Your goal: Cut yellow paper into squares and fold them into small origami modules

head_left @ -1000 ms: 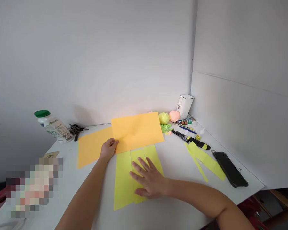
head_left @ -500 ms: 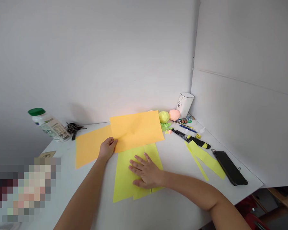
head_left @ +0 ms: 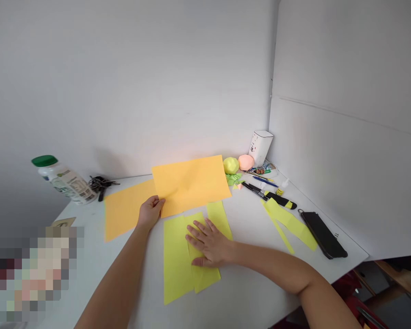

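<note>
My left hand (head_left: pixel 151 213) pinches the near left corner of an orange paper sheet (head_left: pixel 191 183) and holds that sheet lifted off the white table (head_left: pixel 250 228). A second orange sheet (head_left: pixel 123 209) lies flat beneath it to the left. My right hand (head_left: pixel 208 244) rests flat, fingers spread, on several yellow paper strips (head_left: pixel 176 260) lying side by side just in front of the orange sheet. One strip (head_left: pixel 219 217) sits a little apart to the right.
A green-capped bottle (head_left: pixel 63 180) and a bunch of keys (head_left: pixel 101 184) lie at the back left. In the corner are a white container (head_left: pixel 260 147), yellow and pink paper balls (head_left: pixel 238 163), pens (head_left: pixel 260 187), more yellow strips (head_left: pixel 287 221) and a black phone (head_left: pixel 322 234).
My right hand has slid the yellow strips about, and they have fanned apart, one now separated to the right. My left hand keeps its hold on the orange sheet.
</note>
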`<state>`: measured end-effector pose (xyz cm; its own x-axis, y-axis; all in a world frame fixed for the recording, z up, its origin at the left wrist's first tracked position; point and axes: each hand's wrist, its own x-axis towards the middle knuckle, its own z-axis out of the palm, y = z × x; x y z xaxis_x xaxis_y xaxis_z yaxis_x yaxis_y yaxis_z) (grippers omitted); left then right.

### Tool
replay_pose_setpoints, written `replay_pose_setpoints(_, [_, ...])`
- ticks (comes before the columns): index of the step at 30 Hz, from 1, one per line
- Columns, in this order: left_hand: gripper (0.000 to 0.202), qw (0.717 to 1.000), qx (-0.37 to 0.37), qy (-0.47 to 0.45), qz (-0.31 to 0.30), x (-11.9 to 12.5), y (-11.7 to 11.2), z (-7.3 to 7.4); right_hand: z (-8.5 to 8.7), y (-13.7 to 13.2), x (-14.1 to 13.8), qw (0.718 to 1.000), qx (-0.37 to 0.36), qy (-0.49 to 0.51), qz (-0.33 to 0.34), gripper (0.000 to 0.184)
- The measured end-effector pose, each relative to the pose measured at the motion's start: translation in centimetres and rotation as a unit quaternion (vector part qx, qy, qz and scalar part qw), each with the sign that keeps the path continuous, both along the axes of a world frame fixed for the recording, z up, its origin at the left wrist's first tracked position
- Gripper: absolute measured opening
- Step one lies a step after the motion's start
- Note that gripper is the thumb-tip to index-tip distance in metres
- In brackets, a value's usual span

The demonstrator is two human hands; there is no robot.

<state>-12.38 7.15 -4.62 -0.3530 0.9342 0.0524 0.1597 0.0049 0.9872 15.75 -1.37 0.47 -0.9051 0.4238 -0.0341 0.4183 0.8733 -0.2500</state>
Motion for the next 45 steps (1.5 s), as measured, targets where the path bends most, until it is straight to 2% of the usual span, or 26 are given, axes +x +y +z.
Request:
replay_pose_setpoints(8, [0.039,1.000,0.003,0.003,-0.005,-0.2,0.2,-0.5,-0.8,0.4,0.3,0.999,-0.034,0.009,-0.033,0.072])
replay_pose_setpoints(11, [0.039,1.000,0.003,0.013,-0.001,-0.3,0.2,-0.6,-0.9,-0.1,1.4,0.998,-0.016,0.032,-0.044,0.067])
replay_pose_setpoints(14, [0.038,1.000,0.002,0.016,0.000,-0.4,0.1,-0.5,-0.9,-0.3,2.8,0.995,-0.001,0.017,-0.099,0.070])
replay_pose_setpoints(16, [0.037,1.000,0.002,0.015,0.000,-0.3,0.0,-0.3,-0.9,-0.5,3.6,0.992,-0.017,-0.006,-0.122,0.072])
replay_pose_setpoints(19, [0.035,1.000,0.003,0.010,0.002,0.0,-0.2,0.0,-0.7,-1.1,4.1,0.994,-0.043,-0.020,-0.096,0.070])
replay_pose_setpoints(24, [0.033,1.000,0.001,0.005,0.001,0.2,-0.3,0.3,-0.4,-2.3,3.1,0.996,-0.063,-0.040,-0.044,0.068])
replay_pose_setpoints(29, [0.032,1.000,-0.003,0.004,0.000,0.3,-0.4,0.4,-0.4,-2.5,2.3,0.997,-0.055,-0.028,-0.039,0.066])
replay_pose_setpoints(37, [0.031,1.000,-0.002,0.012,0.007,0.4,-0.4,0.7,0.2,-1.3,1.7,0.998,-0.034,-0.024,-0.054,0.062])
replay_pose_setpoints(45, [0.033,1.000,0.002,0.016,0.005,0.2,-0.3,0.3,-1.0,-0.7,1.4,0.999,-0.012,-0.020,-0.049,0.064])
